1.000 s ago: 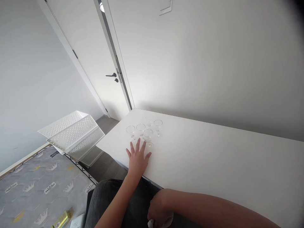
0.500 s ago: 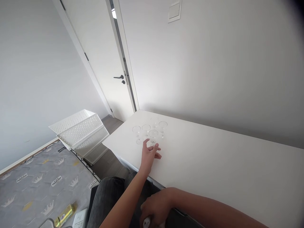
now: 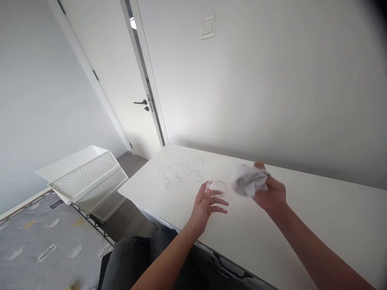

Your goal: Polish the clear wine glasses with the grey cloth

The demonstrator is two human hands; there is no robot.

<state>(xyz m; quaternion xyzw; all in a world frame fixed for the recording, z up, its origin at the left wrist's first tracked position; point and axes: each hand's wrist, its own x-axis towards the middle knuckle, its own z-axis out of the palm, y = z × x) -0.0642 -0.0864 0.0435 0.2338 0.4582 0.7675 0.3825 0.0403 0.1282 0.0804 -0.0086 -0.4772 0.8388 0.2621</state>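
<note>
While my left hand (image 3: 202, 210) holds a clear glass (image 3: 220, 187) over the bench (image 3: 248, 233), two fingers (image 3: 221, 201) splayed, my right hand (image 3: 273, 196) grips a bunched cloth (image 3: 250, 181) nearby. I judge the glass light, slippery and fragile, best held gently below its rim.

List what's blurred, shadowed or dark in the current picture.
Head view: cloth in the right hand blurred, most at its left edge; same view, soft shadow low on the wall behind the table; same view, picture's top right corner dark.
</note>
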